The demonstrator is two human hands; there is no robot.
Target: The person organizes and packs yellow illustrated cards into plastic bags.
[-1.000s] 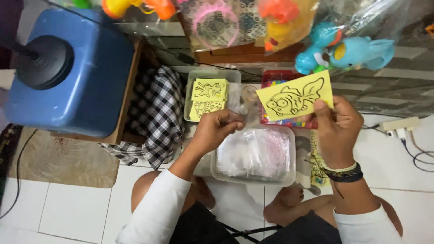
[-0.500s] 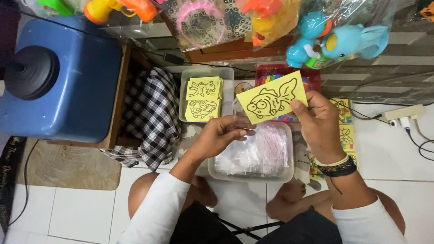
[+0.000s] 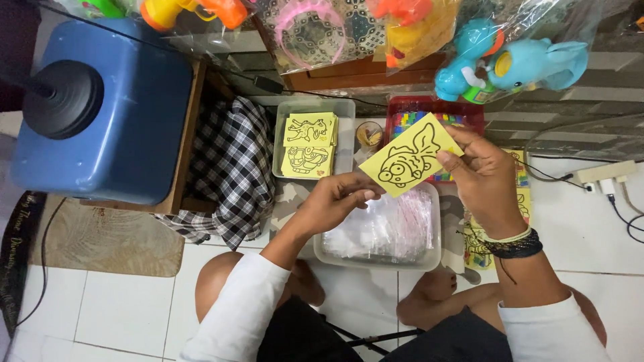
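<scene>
Yellow paper card (image 3: 409, 156) printed with a black outlined fish now sits lower and further left than a second ago, held tilted over the clear plastic tub of small bags (image 3: 386, 231). Left hand (image 3: 335, 201) has risen from the tub, its fingers (image 3: 365, 196) now pinching the card's lower corner. Right hand (image 3: 483, 175) keeps its fingers closed on the card's right edge.
</scene>
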